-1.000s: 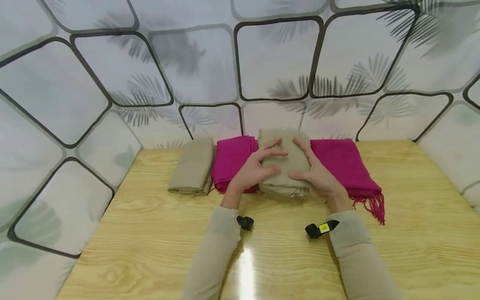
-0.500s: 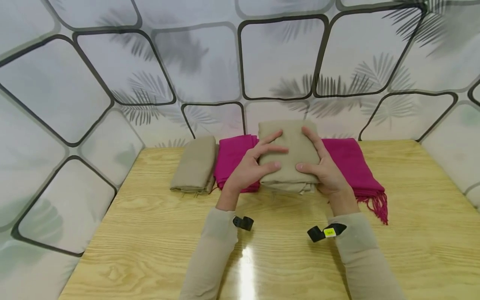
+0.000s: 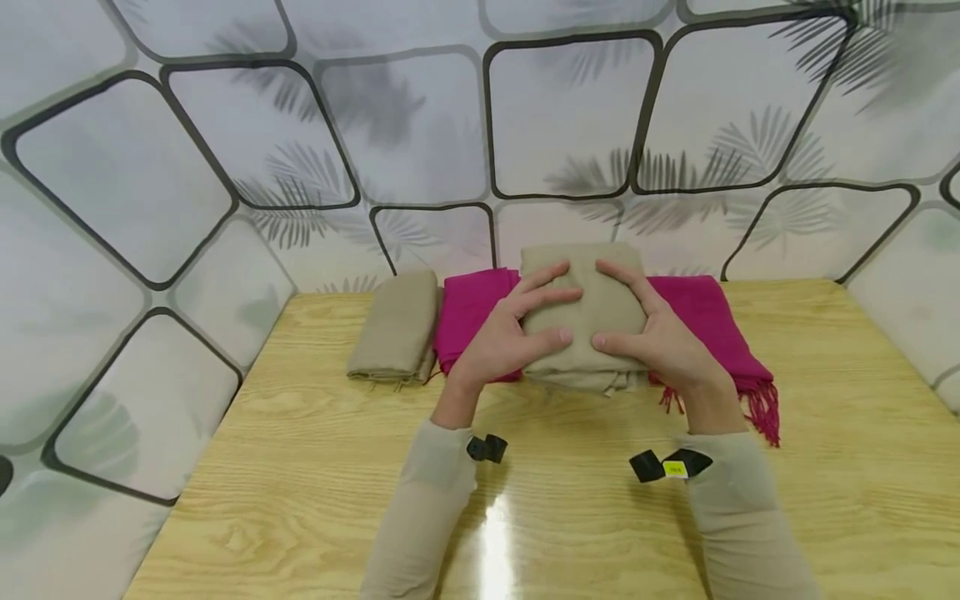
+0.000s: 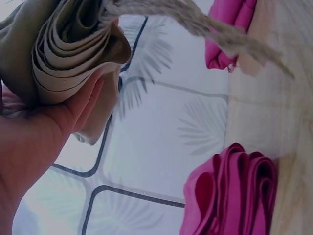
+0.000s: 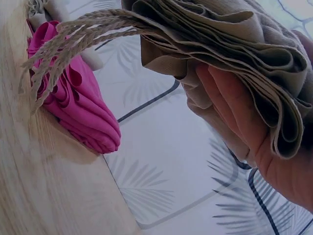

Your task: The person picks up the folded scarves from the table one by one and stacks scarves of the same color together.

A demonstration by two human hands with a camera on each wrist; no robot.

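A folded beige scarf [image 3: 588, 304] is held between both hands, lifted off the table. My left hand [image 3: 491, 337] grips its left side, thumb and fingers on top. My right hand [image 3: 675, 346] holds the right side in the same way. The left wrist view shows the scarf's layered folds [image 4: 73, 68] in the left hand [image 4: 36, 137], with a twisted fringe hanging out. Below the scarf [image 5: 215, 44] in the right wrist view, fingers of the right hand [image 5: 259, 127] support the underside.
On the wooden table [image 3: 300, 483], another folded beige scarf [image 3: 397, 325] lies at the left. A folded magenta scarf [image 3: 472, 308] sits beside it. A second magenta scarf [image 3: 708, 321], with fringe, lies to the right. A patterned cloth wall [image 3: 412, 133] rises behind.
Both hands have raised the beige scarf off the table and moved it slightly right. My right hand has shifted a little right. The other scarves stay in place.
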